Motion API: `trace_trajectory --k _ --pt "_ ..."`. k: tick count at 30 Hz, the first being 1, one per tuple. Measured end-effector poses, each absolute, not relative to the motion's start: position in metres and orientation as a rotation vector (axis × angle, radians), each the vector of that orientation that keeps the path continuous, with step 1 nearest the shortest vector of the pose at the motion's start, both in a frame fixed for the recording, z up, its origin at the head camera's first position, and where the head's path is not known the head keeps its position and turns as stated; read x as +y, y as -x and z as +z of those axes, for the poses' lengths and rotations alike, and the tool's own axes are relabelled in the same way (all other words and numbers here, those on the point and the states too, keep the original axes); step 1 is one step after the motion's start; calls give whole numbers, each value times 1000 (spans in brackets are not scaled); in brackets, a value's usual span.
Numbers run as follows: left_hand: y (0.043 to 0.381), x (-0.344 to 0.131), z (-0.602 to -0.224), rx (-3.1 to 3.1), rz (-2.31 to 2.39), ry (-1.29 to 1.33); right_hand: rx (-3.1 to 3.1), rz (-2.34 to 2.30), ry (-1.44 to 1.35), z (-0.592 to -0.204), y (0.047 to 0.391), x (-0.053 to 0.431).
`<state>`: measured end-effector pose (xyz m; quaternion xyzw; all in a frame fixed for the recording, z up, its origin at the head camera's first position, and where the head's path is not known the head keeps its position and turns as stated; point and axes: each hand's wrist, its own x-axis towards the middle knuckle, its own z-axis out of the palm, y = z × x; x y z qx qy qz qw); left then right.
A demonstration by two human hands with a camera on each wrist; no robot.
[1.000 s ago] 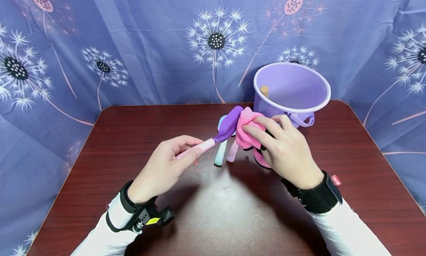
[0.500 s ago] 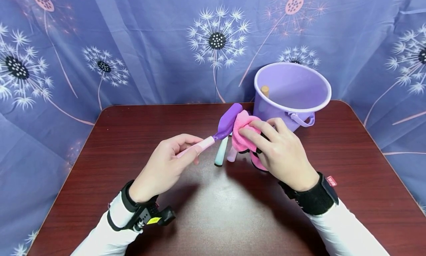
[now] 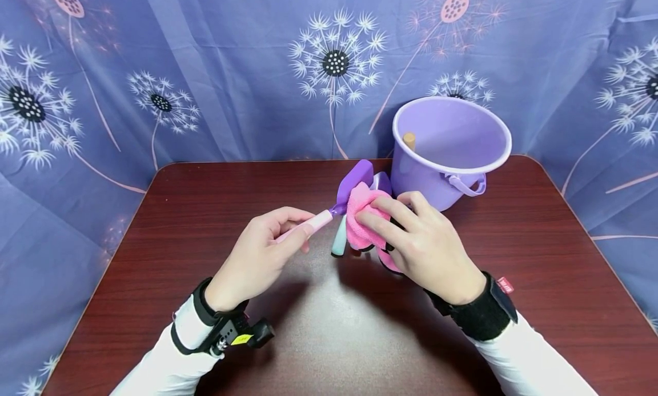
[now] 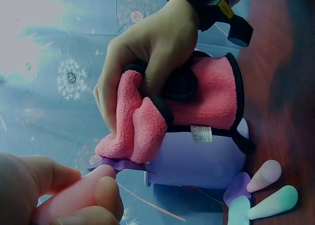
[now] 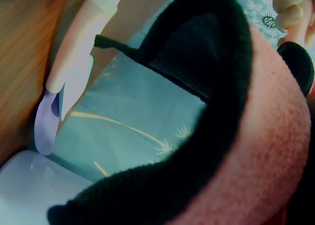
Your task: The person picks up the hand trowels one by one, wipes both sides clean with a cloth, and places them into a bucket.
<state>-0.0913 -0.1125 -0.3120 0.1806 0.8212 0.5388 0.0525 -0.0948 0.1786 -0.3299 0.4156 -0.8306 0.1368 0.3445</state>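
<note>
My left hand [image 3: 257,256] pinches the pale pink handle [image 3: 319,220] of a small purple toy shovel, its blade [image 3: 354,180] raised and pointing away to the right. A pink cloth [image 3: 366,219] with black edging is bunched in my right hand [image 3: 429,244]. The cloth presses on the lower part of the blade, close to the handle, and hides some of it. In the left wrist view a loose flap of cloth [image 4: 211,92] with a white label hangs from the right hand. Black edging [image 5: 226,52] fills much of the right wrist view.
Behind the cloth lie a teal-handled tool [image 3: 339,239] and a second purple tool [image 3: 381,182] with a pale handle [image 4: 266,176]. A lilac bucket [image 3: 426,182] stands at the back right, a wooden stick end [image 3: 409,140] inside. A patterned curtain [image 3: 231,70] hangs behind the table.
My right hand has moved the cloth left and down, from beside the blade's upper part toward the handle. The left hand has hardly moved, and the second purple tool now shows.
</note>
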Motion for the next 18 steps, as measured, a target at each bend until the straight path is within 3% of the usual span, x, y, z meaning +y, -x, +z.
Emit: trace_trajectory --k 18 --pt "91 -112 -313 2495 1649 -533 -2083 377 -1212 -331 92 169"
